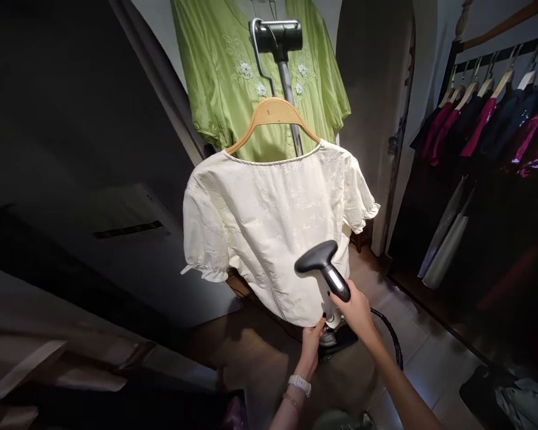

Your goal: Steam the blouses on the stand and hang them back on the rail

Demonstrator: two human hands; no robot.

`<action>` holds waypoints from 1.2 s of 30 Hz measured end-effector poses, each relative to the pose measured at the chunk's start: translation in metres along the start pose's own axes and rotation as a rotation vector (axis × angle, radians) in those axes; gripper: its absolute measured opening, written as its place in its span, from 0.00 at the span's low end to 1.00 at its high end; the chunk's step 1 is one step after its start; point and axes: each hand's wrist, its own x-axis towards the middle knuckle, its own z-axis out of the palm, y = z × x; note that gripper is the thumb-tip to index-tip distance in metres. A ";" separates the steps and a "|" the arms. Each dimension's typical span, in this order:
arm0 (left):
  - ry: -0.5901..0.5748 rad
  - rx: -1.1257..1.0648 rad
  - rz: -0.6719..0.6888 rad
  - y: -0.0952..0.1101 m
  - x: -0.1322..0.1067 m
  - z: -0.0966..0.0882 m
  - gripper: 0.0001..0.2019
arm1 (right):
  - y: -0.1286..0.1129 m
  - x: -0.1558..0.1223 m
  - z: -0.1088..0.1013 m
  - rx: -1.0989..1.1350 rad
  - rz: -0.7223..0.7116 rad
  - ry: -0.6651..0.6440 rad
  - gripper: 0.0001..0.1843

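A cream short-sleeved blouse [273, 209] with ruffled cuffs hangs on a wooden hanger [275, 112], which hooks onto the black top of a steamer pole [285, 77]. My right hand [355, 309] is closed around the handle of a black garment steamer head [325, 266]. The steamer head lies over the lower right of the blouse; whether it touches the cloth I cannot tell. Just below, my left hand [312, 341] pinches the blouse's bottom hem between thumb and fingers. A dark ribbed hose [391, 334] curves down behind my right wrist.
Behind the blouse hangs a green embroidered top [224, 77]. The steamer's base [341, 339] stands on the floor beneath my hands. Dark and magenta garments [479, 128] fill a rack on the right. A dark bundle with grey-green cloth [520, 400] lies at the lower right.
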 end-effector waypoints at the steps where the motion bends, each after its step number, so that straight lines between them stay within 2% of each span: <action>1: -0.020 0.013 -0.044 -0.002 0.000 -0.005 0.22 | 0.008 -0.006 0.000 0.032 0.028 0.017 0.21; 3: -0.012 0.046 -0.145 -0.004 -0.002 -0.018 0.22 | 0.021 -0.016 -0.001 0.120 0.087 0.062 0.26; 5: 0.111 0.052 -0.150 0.001 -0.006 -0.034 0.23 | 0.029 -0.023 -0.004 0.198 0.128 0.114 0.31; 7: 0.344 0.029 0.028 0.022 -0.009 -0.050 0.20 | 0.031 -0.025 -0.008 0.249 0.133 0.169 0.35; 9: 0.569 0.003 0.338 0.060 -0.011 -0.061 0.16 | 0.027 -0.025 -0.013 0.285 0.114 0.216 0.36; 11: 0.590 -0.016 0.594 0.110 -0.011 -0.063 0.16 | 0.021 -0.024 -0.017 0.316 0.093 0.233 0.35; 13: 0.513 -0.005 0.747 0.159 -0.010 -0.056 0.20 | 0.014 -0.022 -0.019 0.335 0.070 0.233 0.34; 16: 0.429 -0.014 0.802 0.214 -0.011 -0.034 0.23 | 0.009 -0.021 -0.018 0.342 0.041 0.235 0.32; 19: 0.380 -0.076 0.811 0.245 -0.018 -0.015 0.21 | 0.007 -0.021 -0.014 0.351 0.041 0.221 0.31; 22: 0.309 -0.124 0.827 0.260 -0.028 -0.004 0.19 | 0.007 -0.021 -0.011 0.373 0.047 0.202 0.30; 23: 0.317 -0.128 0.841 0.263 -0.031 -0.003 0.19 | 0.008 -0.021 -0.011 0.382 0.045 0.199 0.30; 29: 0.674 0.050 1.064 0.265 -0.058 -0.007 0.17 | 0.010 -0.017 -0.016 0.393 0.003 0.197 0.30; 33: 0.698 0.132 1.091 0.264 -0.087 -0.015 0.20 | 0.006 -0.011 -0.019 0.334 -0.052 0.152 0.28; 36: 0.736 0.055 1.093 0.269 -0.111 -0.027 0.20 | -0.003 -0.006 -0.018 0.307 -0.135 0.118 0.27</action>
